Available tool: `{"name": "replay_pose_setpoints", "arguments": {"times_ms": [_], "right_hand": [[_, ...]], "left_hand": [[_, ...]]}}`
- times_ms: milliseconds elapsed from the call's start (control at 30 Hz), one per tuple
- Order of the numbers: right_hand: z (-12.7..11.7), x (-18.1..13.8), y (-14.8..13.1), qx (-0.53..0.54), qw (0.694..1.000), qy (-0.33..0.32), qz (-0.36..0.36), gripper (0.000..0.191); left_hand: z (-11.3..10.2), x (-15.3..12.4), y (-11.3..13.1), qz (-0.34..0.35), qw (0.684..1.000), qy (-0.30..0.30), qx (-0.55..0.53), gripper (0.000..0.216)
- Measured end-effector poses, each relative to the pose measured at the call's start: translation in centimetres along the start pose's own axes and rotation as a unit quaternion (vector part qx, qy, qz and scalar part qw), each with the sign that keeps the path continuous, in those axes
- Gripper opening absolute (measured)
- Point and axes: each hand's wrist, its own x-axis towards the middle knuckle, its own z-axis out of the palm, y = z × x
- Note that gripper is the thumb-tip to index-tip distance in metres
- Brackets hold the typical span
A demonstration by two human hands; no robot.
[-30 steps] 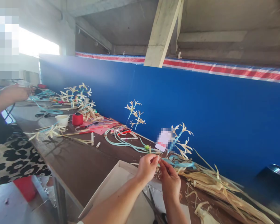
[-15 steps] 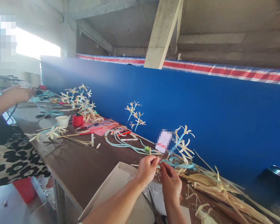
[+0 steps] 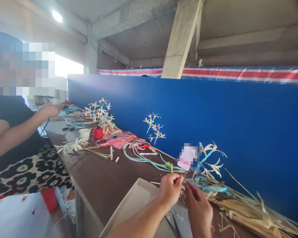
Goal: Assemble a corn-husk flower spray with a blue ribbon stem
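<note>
My left hand [image 3: 172, 188] and my right hand [image 3: 198, 205] meet fingertip to fingertip over the table, both pinched closed. A small bit of light blue strip [image 3: 185, 180] shows between the fingertips; its full shape is hidden. Just beyond them, a pale husk flower spray [image 3: 211, 162] with a blue-wrapped stem leans up; whether its stem reaches my fingers I cannot tell. Light blue ribbon [image 3: 217, 189] lies right of my fingers. Beneath my wrists are a shallow cardboard tray [image 3: 129, 201] and scissors [image 3: 172, 222], partly covered by my arms.
Dried husks [image 3: 248, 211] heap at the right. Pale blue cords [image 3: 136, 157], a red thread spool [image 3: 97, 133], a white cup [image 3: 84, 134] and more flower sprays [image 3: 99, 110] spread leftward. A blue partition [image 3: 238, 122] backs the table. A co-worker's arm [image 3: 27, 129] reaches in at left.
The view has swung left, so the scene sits further right and lower, and more of the co-worker shows. My hands keep the same pinch at about the same spot.
</note>
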Motion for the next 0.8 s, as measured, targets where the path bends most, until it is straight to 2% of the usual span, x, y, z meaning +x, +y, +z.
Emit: {"name": "replay_pose_setpoints", "arguments": {"times_ms": [800], "right_hand": [[0.09,-0.33,-0.49,-0.030,1.000,0.009,-0.001,0.046]], "left_hand": [[-0.30,0.03,0.36,-0.020,0.999,0.028,-0.006,0.028]]}}
